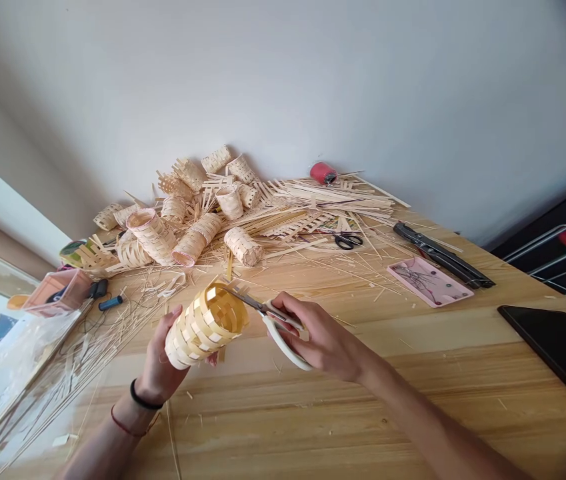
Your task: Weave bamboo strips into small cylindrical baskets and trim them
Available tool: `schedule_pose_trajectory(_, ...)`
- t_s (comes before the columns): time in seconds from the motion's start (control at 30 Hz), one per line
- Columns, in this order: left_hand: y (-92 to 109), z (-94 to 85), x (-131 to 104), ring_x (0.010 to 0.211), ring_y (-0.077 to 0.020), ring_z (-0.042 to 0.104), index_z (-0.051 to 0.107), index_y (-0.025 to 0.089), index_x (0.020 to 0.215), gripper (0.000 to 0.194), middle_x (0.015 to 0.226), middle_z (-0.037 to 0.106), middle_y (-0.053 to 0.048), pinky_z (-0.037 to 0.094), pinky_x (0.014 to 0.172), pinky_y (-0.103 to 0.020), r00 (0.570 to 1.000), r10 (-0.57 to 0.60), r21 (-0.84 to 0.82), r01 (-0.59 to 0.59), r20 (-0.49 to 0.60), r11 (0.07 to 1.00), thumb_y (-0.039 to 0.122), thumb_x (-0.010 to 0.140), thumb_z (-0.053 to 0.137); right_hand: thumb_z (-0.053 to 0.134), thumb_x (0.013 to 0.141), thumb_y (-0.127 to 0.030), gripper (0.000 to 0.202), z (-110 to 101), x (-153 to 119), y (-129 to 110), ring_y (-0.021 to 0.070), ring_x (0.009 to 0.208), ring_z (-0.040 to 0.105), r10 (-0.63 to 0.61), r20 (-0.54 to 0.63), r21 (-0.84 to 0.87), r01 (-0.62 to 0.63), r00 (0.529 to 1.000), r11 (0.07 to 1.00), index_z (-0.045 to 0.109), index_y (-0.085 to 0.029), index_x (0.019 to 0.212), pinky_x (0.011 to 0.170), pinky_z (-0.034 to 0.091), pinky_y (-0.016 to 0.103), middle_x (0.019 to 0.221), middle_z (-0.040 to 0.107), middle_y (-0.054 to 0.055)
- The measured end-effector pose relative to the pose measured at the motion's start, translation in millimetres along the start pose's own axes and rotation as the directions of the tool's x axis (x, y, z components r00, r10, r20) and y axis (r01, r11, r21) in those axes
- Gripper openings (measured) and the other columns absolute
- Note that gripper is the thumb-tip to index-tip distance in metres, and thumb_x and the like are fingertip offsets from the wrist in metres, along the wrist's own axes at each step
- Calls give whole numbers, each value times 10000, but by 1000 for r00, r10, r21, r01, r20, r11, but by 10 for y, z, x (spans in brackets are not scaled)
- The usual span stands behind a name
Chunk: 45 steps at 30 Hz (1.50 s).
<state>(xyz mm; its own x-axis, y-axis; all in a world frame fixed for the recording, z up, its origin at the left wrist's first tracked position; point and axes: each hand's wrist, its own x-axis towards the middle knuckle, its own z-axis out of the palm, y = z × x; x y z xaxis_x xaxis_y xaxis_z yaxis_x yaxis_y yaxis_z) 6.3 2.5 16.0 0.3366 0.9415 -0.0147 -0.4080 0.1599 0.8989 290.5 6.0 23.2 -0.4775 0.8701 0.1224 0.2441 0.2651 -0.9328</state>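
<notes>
A woven bamboo basket [197,333], pale and cylindrical, is tilted with its open rim toward the upper right. My left hand [160,353] grips it from the left and below; some of those fingers are hidden behind it. In my right hand [320,337] is a pair of scissors [283,340] with white handles, fingers through the loops. The metal blades reach the far side of the basket's rim, where short strip ends stick out. Whether the blades touch a strip I cannot tell.
Behind lie several woven baskets [150,233] and a heap of loose strips [307,207]. Small black scissors [347,240], a pink tray [430,281] of pins, a black long-bodied tool [440,253] and a dark phone-like slab [553,350] lie rightward. A pink bin [57,293] stands left.
</notes>
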Motion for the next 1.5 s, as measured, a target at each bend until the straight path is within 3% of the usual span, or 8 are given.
schedule_pose_trajectory(0.13, -5, 6, 3, 575, -263, 720, 837, 111, 951, 549, 686, 801, -125, 587, 574, -359, 1000, -6, 8, 6, -5, 1000, 582, 1017, 562, 556, 1019, -615, 409, -9, 6, 6, 153, 682, 397, 4, 21, 22, -4, 1000, 1000, 487, -237, 880, 642, 325, 305, 755, 456, -45)
schedule_pose_trajectory(0.37, -6, 6, 19, 552, -248, 691, 835, 133, 862, 574, 632, 773, -109, 567, 565, -349, 1000, -23, 22, 23, -3, 999, 619, 1005, 565, 576, 1005, -493, 300, -33, 12, -3, 162, 724, 470, 31, 12, -14, -30, 999, 999, 553, -215, 896, 676, 341, 308, 788, 566, -19)
schedule_pose_trajectory(0.47, 14, 21, 22, 586, -266, 713, 833, 109, 952, 606, 656, 785, -130, 582, 608, -368, 999, -33, 28, 33, 15, 999, 619, 1039, 518, 571, 1008, -494, 298, -26, 20, -4, 161, 717, 467, 34, 6, -15, -34, 999, 999, 557, -212, 913, 677, 348, 306, 780, 557, -25)
schedule_pose_trajectory(0.6, 74, 20, 21, 782, -330, 776, 782, 117, 1223, 703, 959, 847, -182, 620, 692, -442, 997, -77, -14, 77, -8, 997, 715, 1044, 458, 571, 1013, -464, 281, -12, 33, 6, 154, 704, 458, 46, -31, -11, -47, 998, 999, 549, -216, 882, 671, 351, 299, 769, 550, -32)
schedule_pose_trajectory(0.73, 100, -11, 10, 943, -328, 775, 754, 180, 1257, 550, 1173, 817, -156, 638, 744, -427, 999, 6, 12, -5, -44, 1000, 644, 970, 681, 579, 1002, -441, 263, -12, 36, 15, 151, 691, 452, 62, -58, -3, -62, 996, 998, 546, -220, 864, 656, 350, 294, 754, 547, -34)
schedule_pose_trajectory(0.83, 87, -16, 5, 871, -278, 768, 759, 185, 1186, 428, 1112, 818, -131, 632, 718, -371, 998, 64, 56, -64, 3, 996, 530, 934, 777, 579, 1006, -460, 284, -22, 29, 17, 148, 687, 454, 69, -45, 2, -69, 997, 998, 551, -219, 858, 648, 347, 291, 751, 552, -34)
schedule_pose_trajectory(1.17, 43, 25, 18, 679, -232, 729, 781, 156, 1125, 526, 885, 811, -108, 609, 607, -334, 987, 155, 140, -147, -51, 979, 649, 981, 665, 600, 1013, -507, 326, -45, 50, 71, 154, 737, 482, 102, -44, -21, -103, 994, 995, 621, -206, 891, 678, 336, 298, 801, 608, -18)
schedule_pose_trajectory(1.5, 88, 48, 28, 643, -243, 730, 830, 150, 1081, 540, 958, 847, -132, 615, 557, -356, 983, 134, 90, -123, -126, 988, 653, 947, 689, 580, 1022, -518, 315, -36, 52, 80, 153, 714, 461, 85, -98, 57, -80, 992, 995, 551, -226, 906, 661, 353, 292, 793, 551, -30)
